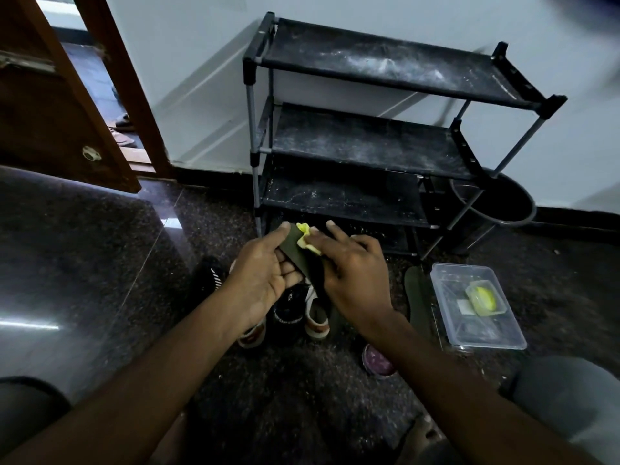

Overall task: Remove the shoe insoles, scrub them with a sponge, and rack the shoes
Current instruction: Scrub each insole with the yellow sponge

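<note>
My left hand (265,273) holds a dark green insole (297,251) from below, its toe end pointing up and away. My right hand (352,273) presses a yellow sponge (306,241) onto the insole's upper part. Under my hands, several shoes stand on the floor: a black one (287,312), a white-and-brown one (317,322) and a black striped one (209,278). A second dark insole (417,297) lies flat on the floor to the right. The black shoe rack (369,142) stands against the wall behind, its dusty shelves bare.
A clear plastic tray (476,333) holding a small yellow container (483,297) sits right of the floor insole. A round purple-topped tin (377,360) lies near my right forearm. A dark bin (496,203) stands beside the rack. A wooden door (50,105) is open at left.
</note>
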